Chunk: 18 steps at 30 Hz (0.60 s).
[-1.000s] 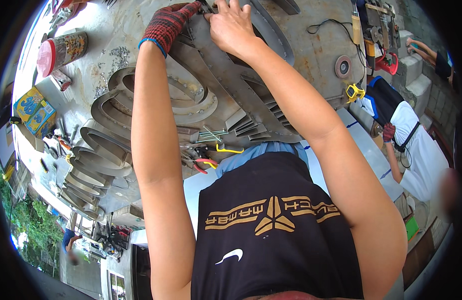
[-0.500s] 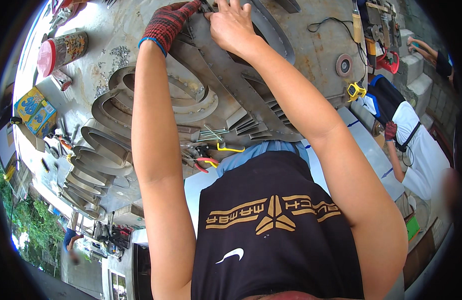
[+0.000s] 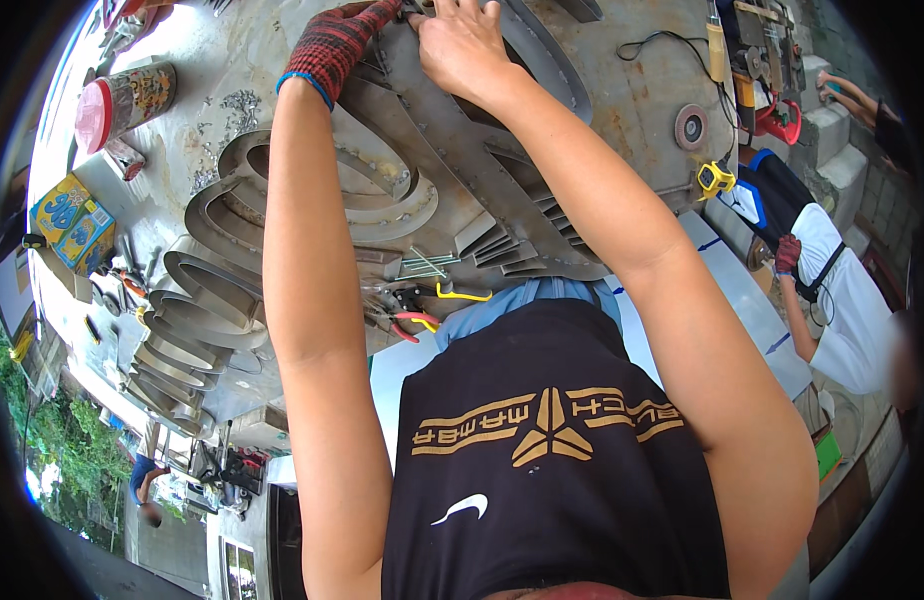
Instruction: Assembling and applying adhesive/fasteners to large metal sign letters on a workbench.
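My left hand [image 3: 334, 48], in a red and black knit glove with a blue cuff, reaches to the far edge of the view with its fingers pressed together. Close to its right is my bare right hand [image 3: 462, 45], fingers curled and thumb toward the glove. Both are at the upper end of a grey sheet-metal letter form [image 3: 422, 140] lying on the metal worktable [image 3: 637, 130]. What lies between the fingertips is small, dark and partly cut off by the picture's edge. A curved metal form [image 3: 550, 60] stands just right of my right hand.
Rounded metal forms [image 3: 217, 275] line the left. Pliers [image 3: 414, 325] and thin rods [image 3: 424, 264] lie near my waist. A lidded tub [image 3: 122, 100] and a yellow-blue box [image 3: 72, 225] stand left. A tape measure [image 3: 715, 179] and flap disc [image 3: 691, 127] sit right, near a person in white [image 3: 842, 300].
Both my hands stay at the same spot, with only a slight shift of the fingers. At the far right, people in the background have moved a little.
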Each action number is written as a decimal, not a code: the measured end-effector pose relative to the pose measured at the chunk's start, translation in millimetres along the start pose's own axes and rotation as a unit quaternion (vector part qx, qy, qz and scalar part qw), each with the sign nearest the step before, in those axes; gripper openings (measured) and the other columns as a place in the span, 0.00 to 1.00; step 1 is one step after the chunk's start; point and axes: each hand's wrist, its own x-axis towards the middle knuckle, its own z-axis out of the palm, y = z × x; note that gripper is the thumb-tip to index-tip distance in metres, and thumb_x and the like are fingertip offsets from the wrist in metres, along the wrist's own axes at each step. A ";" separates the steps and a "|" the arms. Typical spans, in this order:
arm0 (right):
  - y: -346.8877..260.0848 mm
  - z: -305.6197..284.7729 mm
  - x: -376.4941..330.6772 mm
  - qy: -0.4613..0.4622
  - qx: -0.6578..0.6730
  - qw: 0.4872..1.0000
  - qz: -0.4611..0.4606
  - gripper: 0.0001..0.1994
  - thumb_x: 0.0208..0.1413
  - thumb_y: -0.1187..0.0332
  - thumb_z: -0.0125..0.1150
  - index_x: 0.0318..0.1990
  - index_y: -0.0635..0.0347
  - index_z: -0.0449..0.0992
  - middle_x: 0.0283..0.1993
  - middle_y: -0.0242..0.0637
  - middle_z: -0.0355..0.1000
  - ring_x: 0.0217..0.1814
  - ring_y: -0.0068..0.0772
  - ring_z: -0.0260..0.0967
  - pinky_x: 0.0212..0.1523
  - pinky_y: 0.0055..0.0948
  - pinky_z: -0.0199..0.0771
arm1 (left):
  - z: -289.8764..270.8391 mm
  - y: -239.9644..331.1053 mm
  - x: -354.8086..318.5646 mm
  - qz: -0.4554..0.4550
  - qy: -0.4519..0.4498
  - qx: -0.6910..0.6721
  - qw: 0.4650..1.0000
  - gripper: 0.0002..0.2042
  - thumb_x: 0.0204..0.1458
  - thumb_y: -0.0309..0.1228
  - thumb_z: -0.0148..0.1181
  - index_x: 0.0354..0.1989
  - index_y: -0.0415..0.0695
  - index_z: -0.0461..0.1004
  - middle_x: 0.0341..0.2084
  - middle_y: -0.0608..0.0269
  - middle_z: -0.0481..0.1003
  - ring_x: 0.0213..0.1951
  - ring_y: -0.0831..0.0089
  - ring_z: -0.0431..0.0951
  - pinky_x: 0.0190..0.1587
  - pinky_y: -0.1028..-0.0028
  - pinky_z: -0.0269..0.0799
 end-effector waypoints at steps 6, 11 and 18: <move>-3.2 -9.0 2.9 -0.042 0.006 0.999 0.010 0.17 0.64 0.66 0.48 0.49 0.65 0.81 0.62 0.49 0.65 0.66 0.54 0.57 0.64 0.54 0.55 | -1.1 2.8 -0.5 -0.005 0.005 0.016 1.000 0.25 0.54 0.52 0.63 0.56 0.54 0.81 0.52 0.59 0.79 0.55 0.67 0.73 0.62 0.67 0.62; 13.9 14.6 -6.0 0.078 -0.025 0.996 -0.020 0.15 0.57 0.67 0.55 0.48 0.50 0.84 0.60 0.40 0.67 0.62 0.46 0.59 0.57 0.49 0.56 | 2.8 11.7 -3.9 -0.010 0.008 -0.012 1.000 0.25 0.54 0.53 0.63 0.55 0.51 0.81 0.51 0.59 0.79 0.54 0.67 0.73 0.62 0.68 0.63; 88.0 -73.3 -72.3 0.217 0.083 0.973 0.005 0.16 0.56 0.70 0.58 0.51 0.45 0.82 0.56 0.33 0.70 0.57 0.43 0.62 0.60 0.44 0.60 | 4.4 22.3 -1.1 -0.006 -0.012 0.010 1.000 0.28 0.54 0.54 0.63 0.55 0.46 0.80 0.48 0.55 0.81 0.53 0.64 0.76 0.60 0.67 0.66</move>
